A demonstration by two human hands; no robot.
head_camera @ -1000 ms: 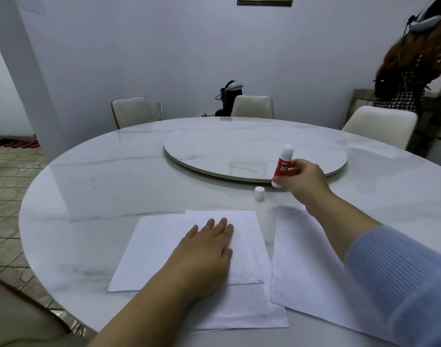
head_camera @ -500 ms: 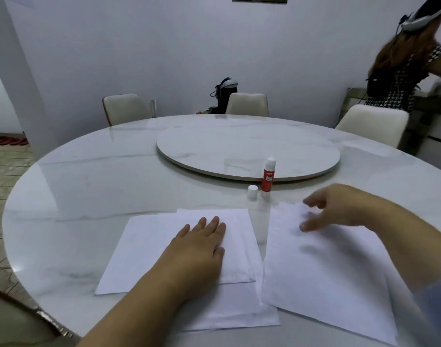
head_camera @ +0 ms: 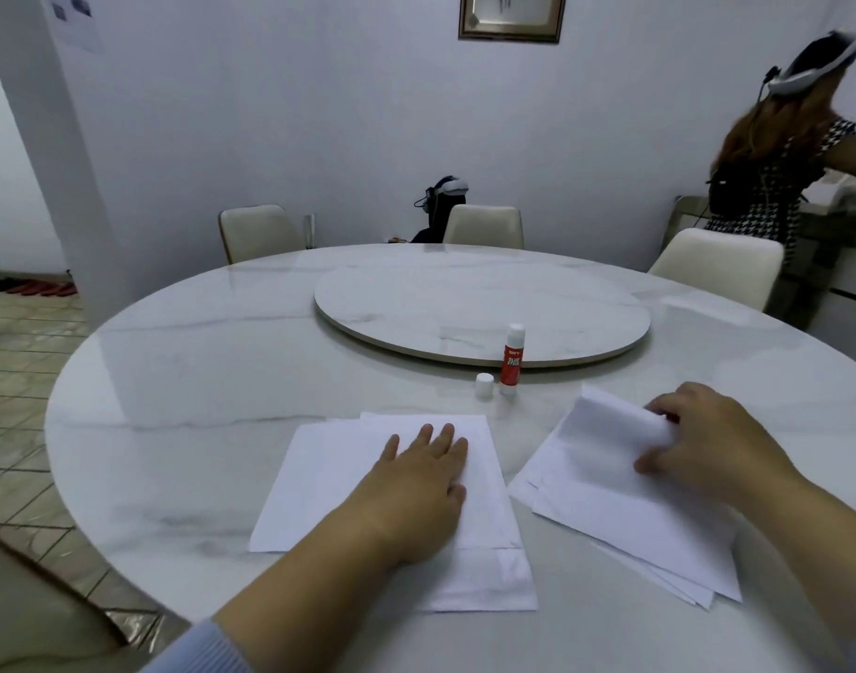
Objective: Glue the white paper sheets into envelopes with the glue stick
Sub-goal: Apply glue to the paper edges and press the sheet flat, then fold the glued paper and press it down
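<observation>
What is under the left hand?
The left hand lies flat on folded white paper, which overlaps another sheet on the table. Whatever lies beneath the palm is covered.

I see even, cool indoor light, fairly dim, with no hard shadows. The glossy round white marble tabletop (head_camera: 183, 381) mirrors the pale wall as a soft sheen on its far left side. My wide lens bows the room edges. The right hand (head_camera: 707, 444) looks motion-blurred, as does the standing person (head_camera: 785, 153) far right.
</observation>
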